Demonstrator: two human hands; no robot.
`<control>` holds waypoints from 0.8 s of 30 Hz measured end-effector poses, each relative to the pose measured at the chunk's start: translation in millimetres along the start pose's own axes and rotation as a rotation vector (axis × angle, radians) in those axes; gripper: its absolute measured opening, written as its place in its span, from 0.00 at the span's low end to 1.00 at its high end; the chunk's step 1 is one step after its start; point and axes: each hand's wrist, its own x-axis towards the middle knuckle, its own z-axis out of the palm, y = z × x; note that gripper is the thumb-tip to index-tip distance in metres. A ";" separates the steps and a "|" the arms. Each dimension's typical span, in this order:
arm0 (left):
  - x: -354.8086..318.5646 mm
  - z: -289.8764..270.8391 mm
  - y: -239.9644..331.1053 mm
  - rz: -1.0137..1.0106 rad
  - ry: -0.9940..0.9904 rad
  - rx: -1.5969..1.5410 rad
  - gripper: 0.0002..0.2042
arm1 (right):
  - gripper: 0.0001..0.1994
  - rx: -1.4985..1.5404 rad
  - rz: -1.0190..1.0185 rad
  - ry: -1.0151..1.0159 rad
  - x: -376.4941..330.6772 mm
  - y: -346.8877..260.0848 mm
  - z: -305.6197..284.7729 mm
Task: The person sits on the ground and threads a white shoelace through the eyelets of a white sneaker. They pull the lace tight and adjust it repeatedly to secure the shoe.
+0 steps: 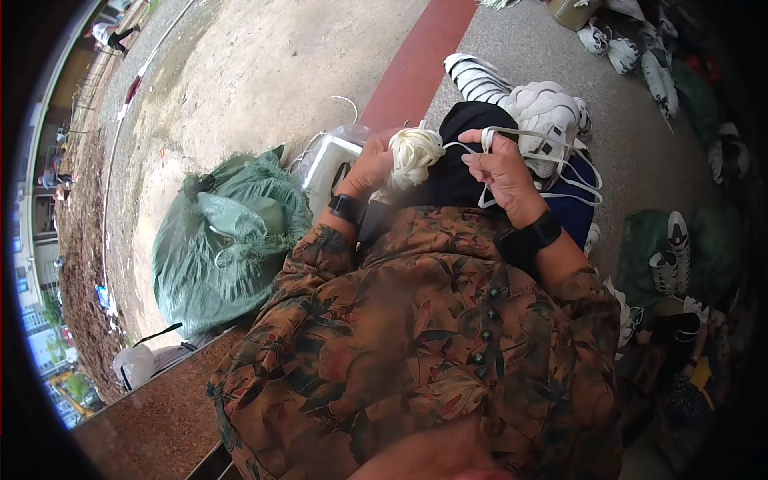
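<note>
A bundle of cream-white shoelaces [414, 158] is gripped in my left hand [370, 168], its fingers partly hidden behind the laces. My right hand [506, 174] holds a loose white shoelace [594, 190], looped over the raised index finger and hanging in long bends past the wrist. A thin strand runs between the bundle and the right hand. Black cloth [476, 120] covers my lap, with dark blue cloth [578, 188] on the right. Just beyond the right hand lie white shoe pieces [544, 112] and a stack of white pieces with black stripes [476, 76].
At left rests a large green woven sack [224, 248], near a clear plastic bag with white contents [332, 160]. More laced shoe pieces [678, 252] lie on green cloth at right, others [620, 52] at far right. A brown board [152, 412] is at lower left.
</note>
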 end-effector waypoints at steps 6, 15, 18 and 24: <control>-1.4 7.6 -0.1 -0.011 0.023 -0.066 0.14 | 0.07 -0.634 -0.251 0.106 15.4 19.6 24.3; 2.5 4.8 -10.0 -0.043 0.011 -0.150 0.14 | 0.04 -0.523 -0.454 0.134 16.8 22.2 18.1; 2.6 3.2 -12.6 -0.069 -0.005 -0.120 0.14 | 0.03 -0.127 -0.183 0.017 14.9 12.9 11.6; 6.1 -7.7 -20.3 -0.062 -0.065 0.060 0.15 | 0.03 0.023 -0.053 -0.214 -5.4 -7.9 10.6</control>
